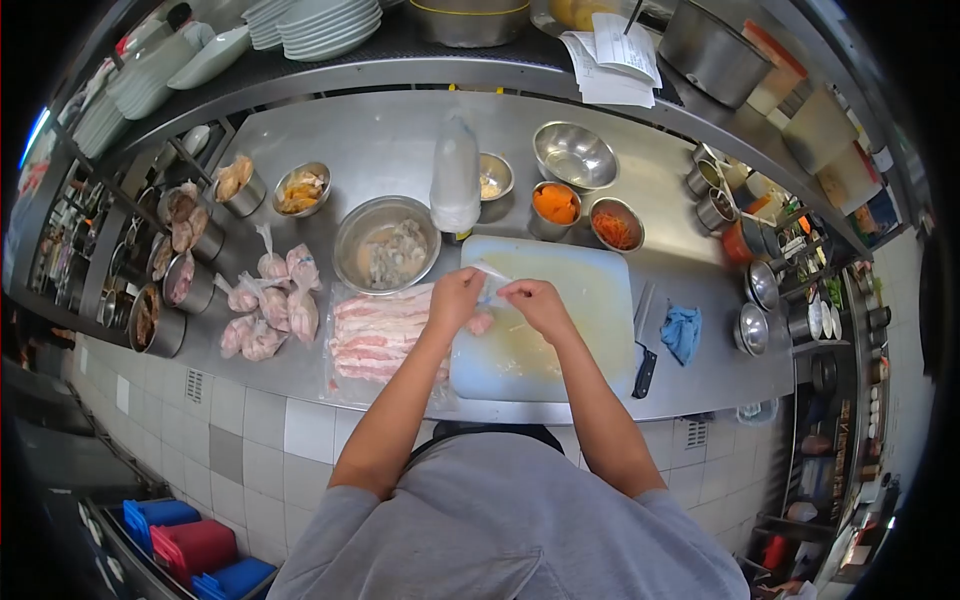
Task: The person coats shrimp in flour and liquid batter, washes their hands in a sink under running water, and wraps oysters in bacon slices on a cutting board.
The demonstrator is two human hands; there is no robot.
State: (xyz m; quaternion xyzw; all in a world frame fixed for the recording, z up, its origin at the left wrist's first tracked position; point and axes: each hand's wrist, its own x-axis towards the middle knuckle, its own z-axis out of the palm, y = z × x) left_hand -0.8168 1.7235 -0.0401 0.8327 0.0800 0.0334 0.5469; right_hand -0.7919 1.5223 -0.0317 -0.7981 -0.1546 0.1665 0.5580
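Observation:
Over the upper left of the cutting board (590, 330), both my hands pinch the top of a small clear plastic bag (492, 288). My left hand (457, 300) is closed on its left side. Fingers bent, my right hand (538, 307) grips the other side. A pink lump of meat (480, 322) hangs low in the bag, just above the board. Left of my forearm, strips of sliced pork belly (378, 335) lie on plastic sheet. Several knotted bags of pink meat (262, 320) are piled farther left.
A knife (645, 345) and blue cloth (682, 333) lie right of the board. Behind are a bowl of raw shrimp (395, 250), a tall roll of plastic bags (456, 175), grated carrot (556, 203), carrot strips (615, 228) and a metal bowl (575, 155). An overhead shelf (400, 75) spans the back.

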